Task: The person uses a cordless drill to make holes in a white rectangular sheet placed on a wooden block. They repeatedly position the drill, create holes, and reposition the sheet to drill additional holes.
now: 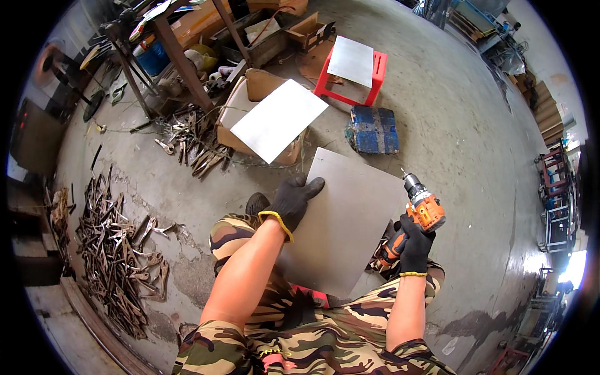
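A grey metal sheet (347, 219) lies slanted across my lap. My left hand (292, 201), in a black glove with a yellow cuff, grips its left edge, thumb on top and fingers partly hidden beneath. In my right hand (415, 245), gloved the same way, is an orange and black cordless drill (427, 212). The glove wraps round the drill's handle. Its chuck, with a short bit, points up and away beside the sheet's far right corner; bit and sheet look apart.
Ahead, a white sheet (280, 120) rests on a cardboard box (236, 103). Another sheet (351, 60) lies on a red stool (378, 74), near a blue taped block (373, 130). Piles of metal pliers-like parts (119, 250) cover the floor at left. A metal-legged table (181, 59) stands far left.
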`<state>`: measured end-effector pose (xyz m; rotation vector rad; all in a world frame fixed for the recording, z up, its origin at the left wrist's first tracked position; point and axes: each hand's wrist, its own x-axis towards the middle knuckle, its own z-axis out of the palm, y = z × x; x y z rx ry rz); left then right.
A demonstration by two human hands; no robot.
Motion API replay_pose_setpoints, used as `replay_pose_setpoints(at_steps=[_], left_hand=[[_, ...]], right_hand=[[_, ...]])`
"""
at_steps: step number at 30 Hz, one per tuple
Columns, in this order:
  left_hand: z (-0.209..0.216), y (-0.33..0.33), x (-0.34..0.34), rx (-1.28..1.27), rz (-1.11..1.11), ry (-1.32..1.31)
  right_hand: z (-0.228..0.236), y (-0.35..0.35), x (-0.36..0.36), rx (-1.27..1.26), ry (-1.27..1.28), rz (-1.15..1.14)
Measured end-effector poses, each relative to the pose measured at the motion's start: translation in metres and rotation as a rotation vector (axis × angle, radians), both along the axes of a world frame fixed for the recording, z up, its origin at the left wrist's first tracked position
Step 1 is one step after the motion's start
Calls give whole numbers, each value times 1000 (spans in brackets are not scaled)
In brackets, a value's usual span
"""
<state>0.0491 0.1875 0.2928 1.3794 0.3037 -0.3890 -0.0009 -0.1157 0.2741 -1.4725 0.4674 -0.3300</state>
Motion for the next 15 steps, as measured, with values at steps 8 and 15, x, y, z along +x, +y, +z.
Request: replay_pose_setpoints(at_steps=[8,15], left_hand=[[-9,0,3,-46,9,43],[-3,-1,2,-141,79,44]], right_hand=[[2,4,1,-12,-23,-1],[-4,-1,0,-7,2,-14]])
